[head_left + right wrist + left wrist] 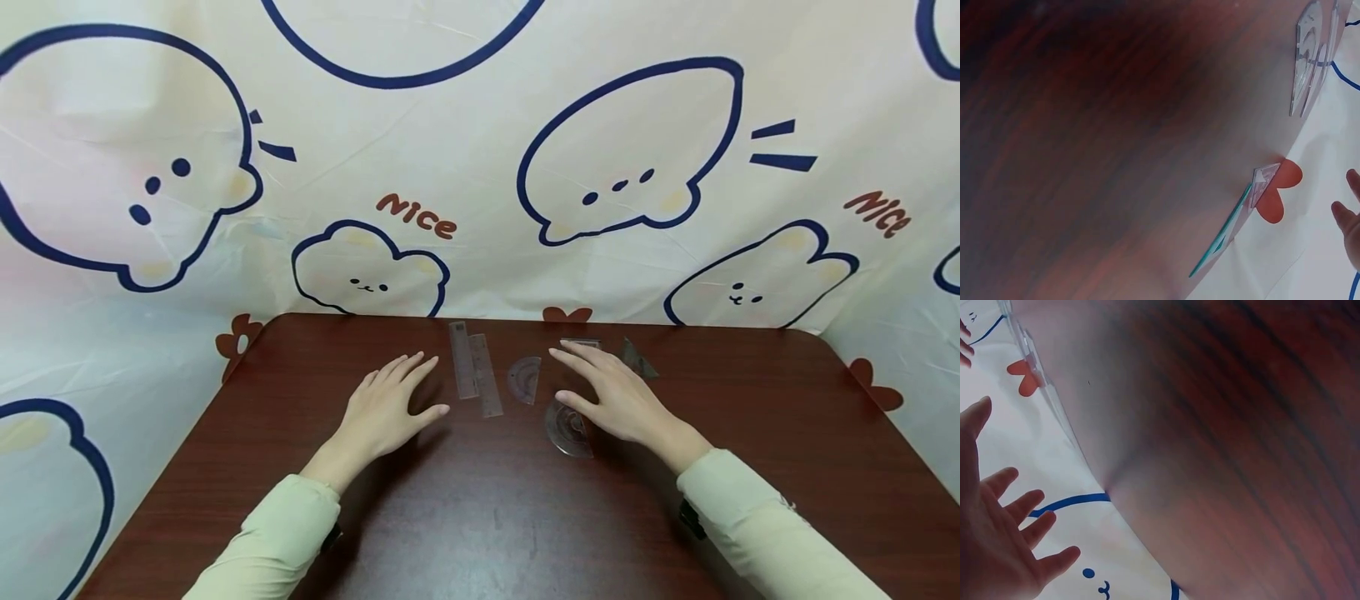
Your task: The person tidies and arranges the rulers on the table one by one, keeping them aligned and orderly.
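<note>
Dark reddish-brown table [480,517] here, with a white cartoon-print sheet [480,158] hung behind it and down both sides. Both hands are up over the tabletop and holding nothing: left hand [386,412] has its fingers spread and thumb out, and right hand [622,400] is pretty much the same, palm down.

Nearest the left one are two clear rulers [462,362], side by side at a slight slant just past its fingertips; can't tell if their edges touch. Right thumb is over the edge of a big clear protractor [567,432], and a smaller protractor [525,381] sits between that and the rulers. Beyond the right fingers there's a clear set square [1264,182] by the back edge, with a green set square [636,360] right beside it.

Further out, the sheet's got bunny-ish outlines, brown flowers and "Nice" written twice. Sleeves are pale.
</note>
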Available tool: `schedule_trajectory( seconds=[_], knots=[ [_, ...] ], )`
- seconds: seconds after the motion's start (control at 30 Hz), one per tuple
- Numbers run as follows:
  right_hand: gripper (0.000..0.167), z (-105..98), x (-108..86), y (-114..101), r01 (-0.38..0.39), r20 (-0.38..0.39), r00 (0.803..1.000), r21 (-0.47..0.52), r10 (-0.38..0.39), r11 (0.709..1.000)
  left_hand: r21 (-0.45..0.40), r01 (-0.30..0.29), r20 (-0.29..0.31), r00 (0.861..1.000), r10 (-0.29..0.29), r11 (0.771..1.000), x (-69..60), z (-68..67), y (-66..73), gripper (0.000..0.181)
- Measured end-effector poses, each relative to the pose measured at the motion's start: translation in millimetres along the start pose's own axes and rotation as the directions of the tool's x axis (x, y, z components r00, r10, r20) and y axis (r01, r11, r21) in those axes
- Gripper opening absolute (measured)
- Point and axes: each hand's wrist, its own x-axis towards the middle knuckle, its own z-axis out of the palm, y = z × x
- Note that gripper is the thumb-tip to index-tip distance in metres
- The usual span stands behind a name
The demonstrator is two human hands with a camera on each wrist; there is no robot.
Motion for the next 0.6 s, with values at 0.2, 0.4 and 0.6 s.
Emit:
schedule_trajectory(
  seconds=[0.2,0.4,0.6],
  knots=[
    [0.061,-1.4,7.4,-1.8,0.013,0.036,0.999,0.037,-0.015,0.999,-0.006,-0.008,-0.001,1.000,0.008,1.000,2.0,0.7,1.8,0.074],
    [0.060,-0.1,16.7,-2.5,0.014,0.076,0.997,0.058,-0.019,0.998,-0.010,-0.017,0.000,1.000,0.017,1.000,3.4,1.0,4.2,0.071],
    [0.059,2.9,27.0,-6.3,0.003,0.108,0.994,0.064,-0.009,0.998,-0.023,-0.018,0.006,1.000,0.018,1.000,4.8,2.9,6.0,0.067]
  ],
)
